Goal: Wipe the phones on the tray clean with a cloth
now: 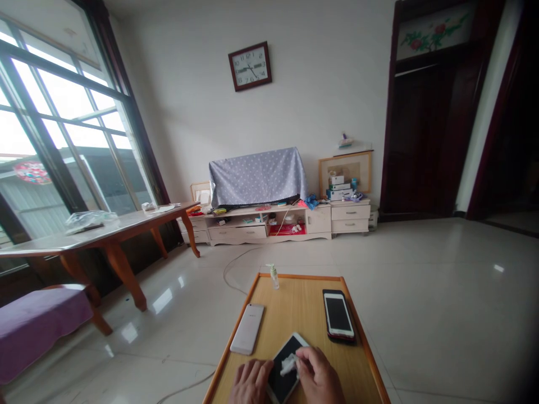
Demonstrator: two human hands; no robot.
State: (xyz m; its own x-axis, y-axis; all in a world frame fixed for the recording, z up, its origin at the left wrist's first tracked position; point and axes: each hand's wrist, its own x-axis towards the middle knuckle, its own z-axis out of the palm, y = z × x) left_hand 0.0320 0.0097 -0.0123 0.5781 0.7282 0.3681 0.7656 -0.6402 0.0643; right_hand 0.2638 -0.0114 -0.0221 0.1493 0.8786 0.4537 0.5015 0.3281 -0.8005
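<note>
Phone [283,382] is pinned flat on the table [295,306] at the near end, dark screen up, lying at a slant between both hands.

Left hand [251,381]: fingers curled onto the phone's left edge, closed on it, holding it down. Right hand [319,375]: fingers [304,359] pinched together on a small white wipe [288,365], which is pressed onto the screen just left of the fingertips.

Handling, judged:
- Phone: light, stiff, glass face, so fragile and slippery. It is best gripped by the long side edges, not the screen. On smooth wood it is likely to slide if pushed sideways, hence the left-hand brace.
- Wipe: soft, near weightless, and crumples easily. A pinch is enough.

Around the fingers:
- A white phone [247,328] lies face down ahead and left of the left fingers, overhanging or right at the table's left edge. A knock there could send it to the floor.
- A cased phone [338,315] lies screen up ahead and right of the right fingers, close to the right rim but inside it.
- A small pump bottle [274,276] stands upright well ahead, at the far edge. It looks top-heavy and easily tipped.

Edges and room: the table is narrow, with a raised orange rim on the sides. Bare wood is open straight ahead of the fingers, between the two spare phones. The side margins are tight. Tiled floor surrounds the table on all sides, a hard landing for glass.
</note>
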